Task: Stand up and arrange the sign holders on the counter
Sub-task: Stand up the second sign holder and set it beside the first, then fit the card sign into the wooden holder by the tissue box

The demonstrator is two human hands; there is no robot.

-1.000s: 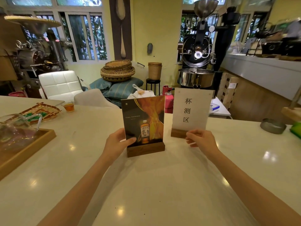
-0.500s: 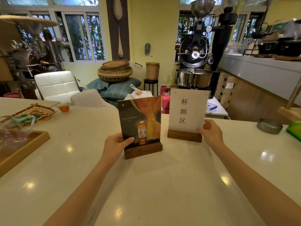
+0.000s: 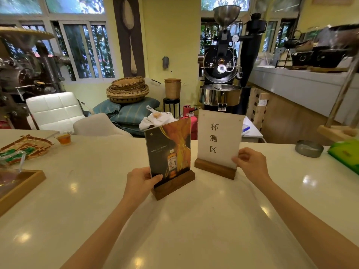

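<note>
Two sign holders stand upright side by side on the pale counter (image 3: 174, 230). The left one, a dark poster sign holder (image 3: 171, 152) showing a bottle, sits in a wooden base; my left hand (image 3: 141, 183) grips its lower left edge, thumb across the front. The right one, a white sign holder (image 3: 217, 140) with three black characters, also has a wooden base; my right hand (image 3: 250, 164) pinches its lower right edge. The two bases are slightly apart, the white one set farther back.
A wooden tray (image 3: 23, 185) with glassware lies at the left, a woven basket (image 3: 29, 146) and a small glass of tea (image 3: 64, 137) behind it. A metal ashtray (image 3: 308, 148) and a green packet (image 3: 345, 154) sit at the right. Coffee roaster beyond the counter.
My right hand moved from the front of the white sign holder to its right edge and took hold there; the holder turned to face me. My left hand kept its grip.
</note>
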